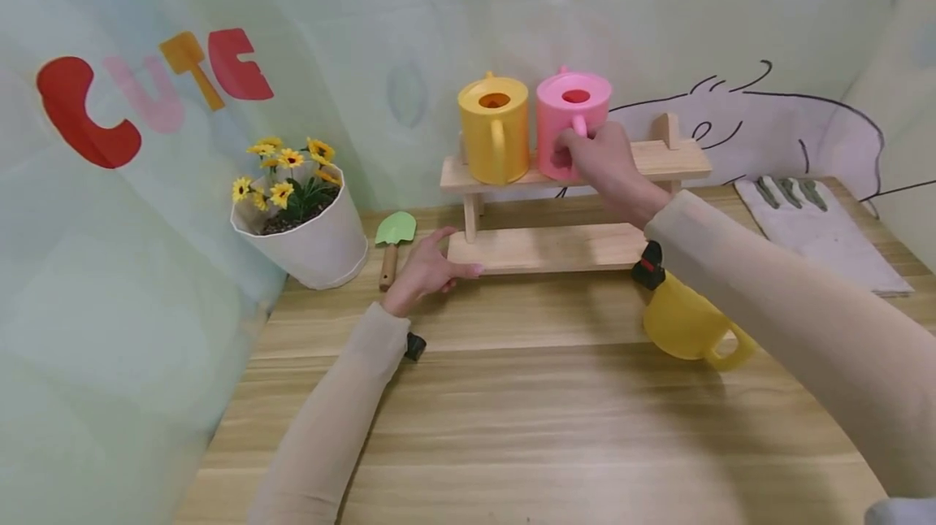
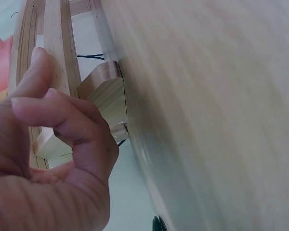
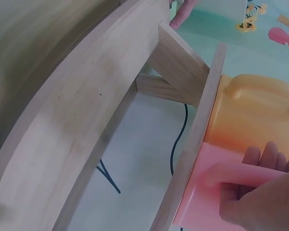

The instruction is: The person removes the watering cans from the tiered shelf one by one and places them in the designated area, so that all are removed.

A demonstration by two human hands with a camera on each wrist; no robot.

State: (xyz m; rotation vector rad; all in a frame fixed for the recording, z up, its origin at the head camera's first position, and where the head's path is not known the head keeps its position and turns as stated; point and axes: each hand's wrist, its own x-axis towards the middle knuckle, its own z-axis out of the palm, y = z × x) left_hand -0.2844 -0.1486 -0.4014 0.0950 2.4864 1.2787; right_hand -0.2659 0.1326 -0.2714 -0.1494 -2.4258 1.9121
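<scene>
My right hand [image 1: 603,159] grips the handle of a pink watering can [image 1: 574,94], its fingers curled through the loop in the right wrist view. The can stands upright on the upper board of a two-tier wooden shelf [image 1: 548,249]. Beside it on the left is an upright yellow watering can [image 1: 478,131], its handle facing front. My left hand [image 1: 427,265] holds the left end of the lower board, thumb along the front edge. In the left wrist view the other fingers are bent near the shelf's end, their contact partly hidden.
Under my right forearm, a yellow handled vessel [image 1: 680,322] sits on the table, partly covered. A white pot [image 1: 322,240] of yellow flowers and a green-bladed hand trowel [image 1: 395,236] are at the left. A white cloth item [image 1: 812,236] with green stripes lies at the right.
</scene>
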